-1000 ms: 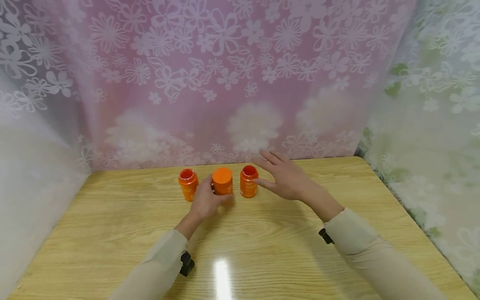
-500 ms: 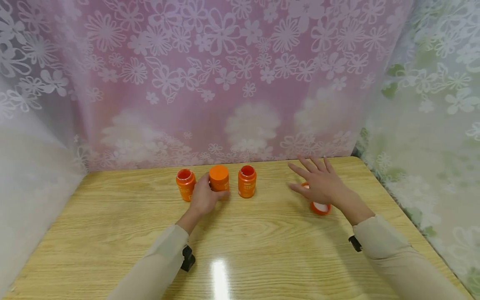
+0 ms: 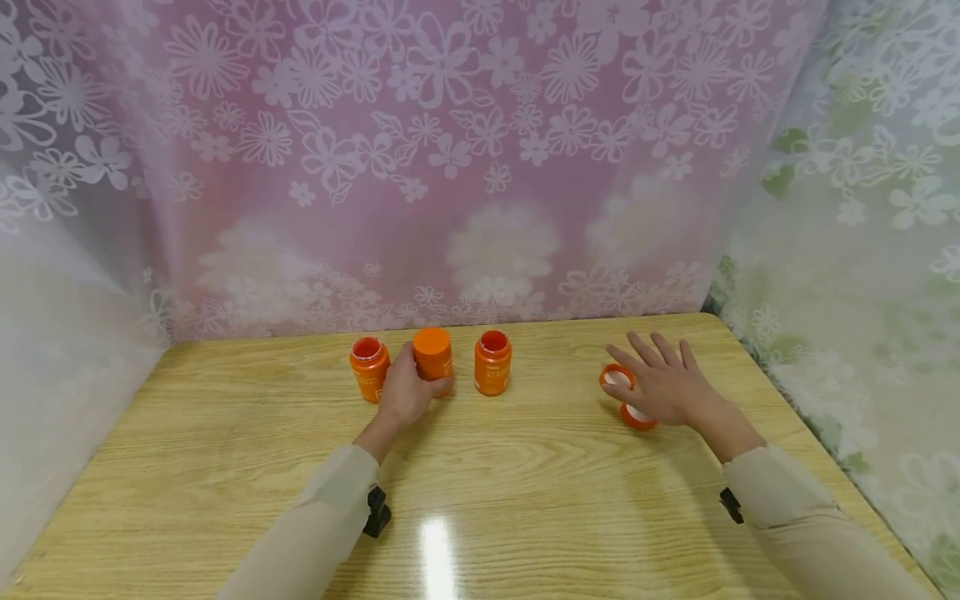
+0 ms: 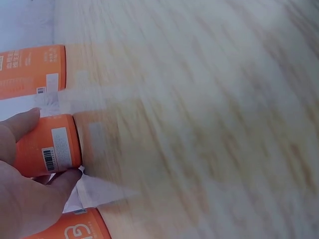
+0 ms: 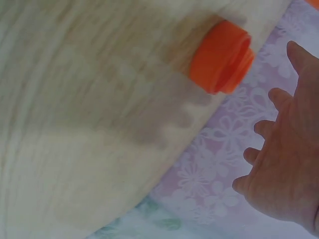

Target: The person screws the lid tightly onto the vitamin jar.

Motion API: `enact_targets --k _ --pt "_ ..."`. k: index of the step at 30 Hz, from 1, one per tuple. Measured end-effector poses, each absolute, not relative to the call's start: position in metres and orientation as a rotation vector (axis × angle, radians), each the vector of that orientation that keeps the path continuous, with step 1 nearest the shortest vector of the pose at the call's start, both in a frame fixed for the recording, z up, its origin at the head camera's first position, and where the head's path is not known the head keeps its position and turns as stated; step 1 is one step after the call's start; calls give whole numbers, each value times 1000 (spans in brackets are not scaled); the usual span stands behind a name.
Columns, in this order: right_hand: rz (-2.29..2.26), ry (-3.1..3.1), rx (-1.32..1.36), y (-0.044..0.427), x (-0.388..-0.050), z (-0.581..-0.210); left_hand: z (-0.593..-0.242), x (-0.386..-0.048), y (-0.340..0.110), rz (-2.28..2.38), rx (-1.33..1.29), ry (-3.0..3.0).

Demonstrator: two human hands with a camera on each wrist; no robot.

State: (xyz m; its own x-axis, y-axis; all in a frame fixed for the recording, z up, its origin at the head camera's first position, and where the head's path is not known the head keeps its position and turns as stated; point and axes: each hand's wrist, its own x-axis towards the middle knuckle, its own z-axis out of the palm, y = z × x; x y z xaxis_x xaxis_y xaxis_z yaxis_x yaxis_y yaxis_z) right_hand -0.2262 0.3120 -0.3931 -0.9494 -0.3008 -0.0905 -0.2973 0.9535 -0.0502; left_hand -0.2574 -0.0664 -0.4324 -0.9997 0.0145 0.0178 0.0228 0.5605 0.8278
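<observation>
My left hand (image 3: 406,390) grips an orange bottle (image 3: 432,350) with its lid on, thumb on one side and fingers on the other. In the left wrist view that bottle (image 4: 52,144) stands upright on the table, its barcode label showing. Two lidless orange bottles flank it: an open bottle (image 3: 370,375) on the left and another open bottle (image 3: 492,367) on the right. Over at the right, my right hand (image 3: 667,383) is spread above two upturned orange lids, a far lid (image 3: 613,377) and a near lid (image 3: 636,418), partly covering the near one. It holds nothing.
The wooden table (image 3: 480,517) runs back to a pink flowered curtain (image 3: 390,208). A pale green flowered curtain (image 3: 862,292) hangs along the right edge, and a whitish curtain (image 3: 67,333) along the left.
My right hand has moved right, from beside the right open bottle to over the two lids, which have come into sight. My left hand keeps its grip on the lidded bottle, shifted slightly left.
</observation>
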Motion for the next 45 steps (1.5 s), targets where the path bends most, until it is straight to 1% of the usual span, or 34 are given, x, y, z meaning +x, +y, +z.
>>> enact_targets --k 8,15,22,26,32,39,45 --pt "-89 3001 -478 319 -230 -406 -430 -251 -65 -1489 -72 -2706" --pt "-106 3004 -470 321 -231 -413 -411 -237 -59 -1372 -243 -2560" --pt "-145 2991 -472 319 -231 -416 -391 -232 -53 -1108 -311 -2487" --pt "-151 2990 -469 316 -231 -417 -383 -229 -47 -1149 -385 -2446" --pt "-161 2987 -480 312 -231 -417 -384 -223 -34 -1265 -487 -2420" --pt "-151 3007 -517 310 -236 -421 -381 -212 -21 -978 -590 -2452" --pt "-189 3018 -539 309 -236 -422 -382 -210 -12 -1058 -590 -2512"
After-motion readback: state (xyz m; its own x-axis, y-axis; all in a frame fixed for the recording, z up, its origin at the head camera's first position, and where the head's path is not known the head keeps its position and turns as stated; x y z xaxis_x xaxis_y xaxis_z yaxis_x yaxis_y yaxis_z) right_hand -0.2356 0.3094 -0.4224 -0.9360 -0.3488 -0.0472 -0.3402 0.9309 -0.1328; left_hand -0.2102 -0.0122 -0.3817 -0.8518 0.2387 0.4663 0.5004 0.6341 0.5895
